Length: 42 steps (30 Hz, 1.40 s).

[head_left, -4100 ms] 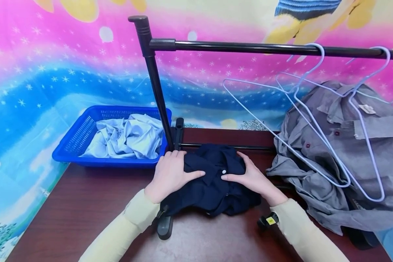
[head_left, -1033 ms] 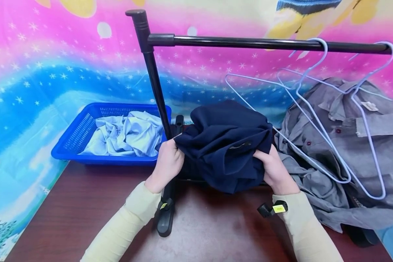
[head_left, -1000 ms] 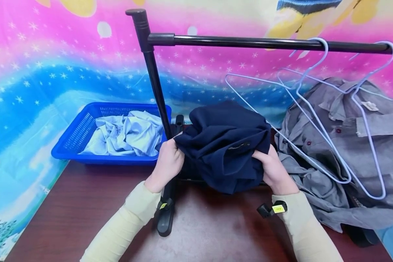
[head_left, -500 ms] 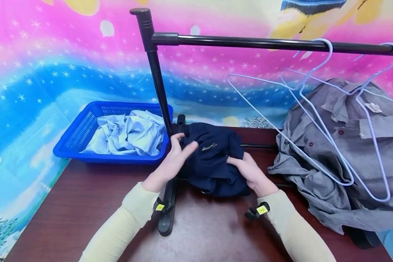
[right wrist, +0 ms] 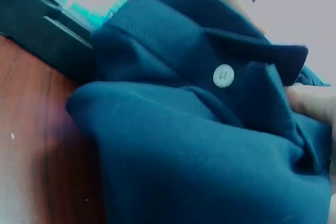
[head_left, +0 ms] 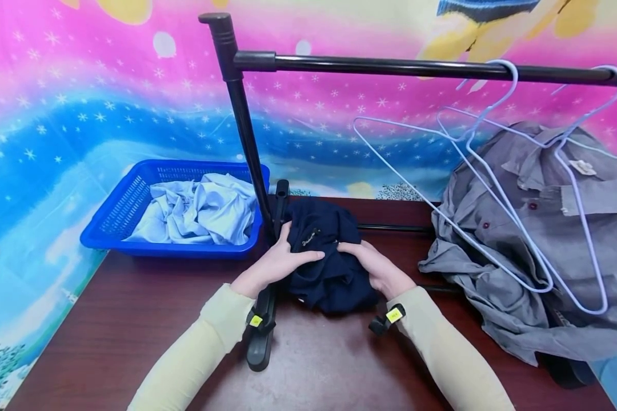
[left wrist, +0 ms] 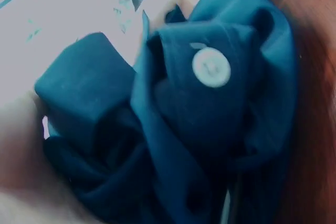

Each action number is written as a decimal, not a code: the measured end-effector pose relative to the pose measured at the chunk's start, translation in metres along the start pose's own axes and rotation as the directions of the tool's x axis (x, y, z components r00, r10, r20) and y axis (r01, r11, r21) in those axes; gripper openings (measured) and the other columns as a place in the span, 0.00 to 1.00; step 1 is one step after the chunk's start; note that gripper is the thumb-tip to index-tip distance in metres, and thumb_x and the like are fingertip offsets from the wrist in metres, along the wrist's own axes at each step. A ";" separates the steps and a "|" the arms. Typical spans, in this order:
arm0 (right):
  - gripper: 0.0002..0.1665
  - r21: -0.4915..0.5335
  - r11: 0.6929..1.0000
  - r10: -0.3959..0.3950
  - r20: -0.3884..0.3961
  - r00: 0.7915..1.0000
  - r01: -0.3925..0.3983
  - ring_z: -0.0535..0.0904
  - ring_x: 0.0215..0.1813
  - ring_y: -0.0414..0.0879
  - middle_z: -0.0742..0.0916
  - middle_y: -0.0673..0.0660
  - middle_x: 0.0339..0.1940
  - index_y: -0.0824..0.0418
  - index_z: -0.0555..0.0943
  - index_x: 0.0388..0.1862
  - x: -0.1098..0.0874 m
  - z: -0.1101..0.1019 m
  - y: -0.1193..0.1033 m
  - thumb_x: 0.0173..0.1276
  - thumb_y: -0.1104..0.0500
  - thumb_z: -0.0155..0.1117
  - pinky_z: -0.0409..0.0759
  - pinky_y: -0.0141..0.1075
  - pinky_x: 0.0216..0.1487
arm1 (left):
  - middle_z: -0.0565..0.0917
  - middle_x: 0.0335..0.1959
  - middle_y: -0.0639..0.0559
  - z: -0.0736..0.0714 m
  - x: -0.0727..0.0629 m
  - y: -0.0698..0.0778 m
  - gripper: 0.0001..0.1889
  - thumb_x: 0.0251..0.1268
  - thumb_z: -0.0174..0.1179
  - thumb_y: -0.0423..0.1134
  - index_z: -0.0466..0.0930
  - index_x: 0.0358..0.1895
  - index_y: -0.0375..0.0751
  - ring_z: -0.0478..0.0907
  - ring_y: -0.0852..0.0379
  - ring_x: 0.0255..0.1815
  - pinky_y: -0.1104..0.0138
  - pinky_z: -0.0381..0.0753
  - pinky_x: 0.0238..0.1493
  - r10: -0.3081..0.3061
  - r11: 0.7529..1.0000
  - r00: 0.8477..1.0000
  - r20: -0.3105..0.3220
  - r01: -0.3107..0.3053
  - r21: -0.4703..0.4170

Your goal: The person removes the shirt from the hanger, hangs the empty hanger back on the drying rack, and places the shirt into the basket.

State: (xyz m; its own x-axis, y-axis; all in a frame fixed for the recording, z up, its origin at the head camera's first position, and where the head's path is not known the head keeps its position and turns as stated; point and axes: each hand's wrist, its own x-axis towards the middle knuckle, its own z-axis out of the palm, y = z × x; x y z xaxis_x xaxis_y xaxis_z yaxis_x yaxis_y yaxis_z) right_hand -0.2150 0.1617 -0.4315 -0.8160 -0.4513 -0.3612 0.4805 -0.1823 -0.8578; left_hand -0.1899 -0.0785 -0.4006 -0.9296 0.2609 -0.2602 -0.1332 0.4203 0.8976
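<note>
Between my two hands is a bunched navy shirt [head_left: 334, 279], low over the table beside the rack's left upright. My left hand [head_left: 269, 264] holds its left side, thumb laid across the cloth near a small light emblem, other fingers mostly hidden behind. On the right side my right hand [head_left: 377, 268] grips it, thumb on top and fingers tucked out of sight. A white button [left wrist: 211, 67] on a folded band shows in the left wrist view. The right wrist view shows the shirt's collar [right wrist: 210, 11], with another button below it and the right thumb [right wrist: 310, 100] pressing the cloth.
A blue basket [head_left: 97, 228] with a crumpled light blue shirt [head_left: 195, 211] stands at the left. Over the table [head_left: 149, 308] runs the black rack's rail [head_left: 370, 65], with lilac hangers [head_left: 406, 180] on it. A grey shirt [head_left: 514, 228] lies behind them at the right.
A second ago the navy shirt was raised and spread wider. It has come down and left, gathered smaller, its emblem facing up. The left hand loosened, then took hold again; the right hand followed leftward.
</note>
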 end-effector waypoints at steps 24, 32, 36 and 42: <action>0.29 0.078 0.892 -0.438 -0.089 0.895 0.444 0.83 0.52 0.49 0.80 0.59 0.63 0.59 0.68 0.71 -0.024 0.032 -0.022 0.73 0.68 0.56 0.81 0.43 0.56 | 0.40 0.83 0.43 -0.034 -0.025 -0.006 0.69 0.49 0.56 0.83 0.32 0.83 0.44 0.46 0.42 0.79 0.38 0.56 0.71 0.444 0.847 0.896 -0.011 -0.424 -0.321; 0.31 0.112 0.859 -0.498 -0.041 0.866 0.500 0.80 0.54 0.46 0.75 0.55 0.65 0.55 0.63 0.72 -0.045 0.053 -0.030 0.70 0.67 0.53 0.80 0.41 0.58 | 0.37 0.83 0.44 -0.029 -0.032 -0.002 0.61 0.60 0.41 0.82 0.28 0.83 0.45 0.41 0.44 0.80 0.43 0.46 0.76 0.423 0.886 0.904 0.061 -0.398 -0.238; 0.29 0.111 0.860 -0.505 0.058 0.861 0.497 0.82 0.52 0.46 0.79 0.55 0.60 0.57 0.66 0.68 -0.048 0.064 -0.027 0.69 0.68 0.54 0.80 0.42 0.58 | 0.46 0.82 0.42 -0.025 -0.035 -0.001 0.55 0.69 0.39 0.77 0.37 0.83 0.39 0.47 0.45 0.79 0.48 0.44 0.77 0.316 0.920 0.949 0.016 -0.302 -0.249; 0.30 0.067 0.850 -0.527 0.120 0.841 0.523 0.82 0.55 0.50 0.78 0.59 0.64 0.59 0.67 0.69 -0.050 0.072 -0.026 0.69 0.69 0.57 0.78 0.47 0.62 | 0.58 0.78 0.40 -0.021 -0.041 0.010 0.42 0.75 0.53 0.57 0.48 0.81 0.38 0.59 0.44 0.75 0.53 0.55 0.75 0.183 0.875 0.975 -0.125 -0.220 -0.431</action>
State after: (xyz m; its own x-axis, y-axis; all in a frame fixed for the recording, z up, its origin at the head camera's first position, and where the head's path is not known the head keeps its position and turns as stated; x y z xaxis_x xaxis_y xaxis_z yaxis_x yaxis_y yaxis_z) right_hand -0.1634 0.1264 -0.3650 -0.9012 -0.3884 0.1923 0.0032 -0.4496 -0.8932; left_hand -0.1606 -0.1028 -0.3737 -0.9737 0.2233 -0.0447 -0.0604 -0.0639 0.9961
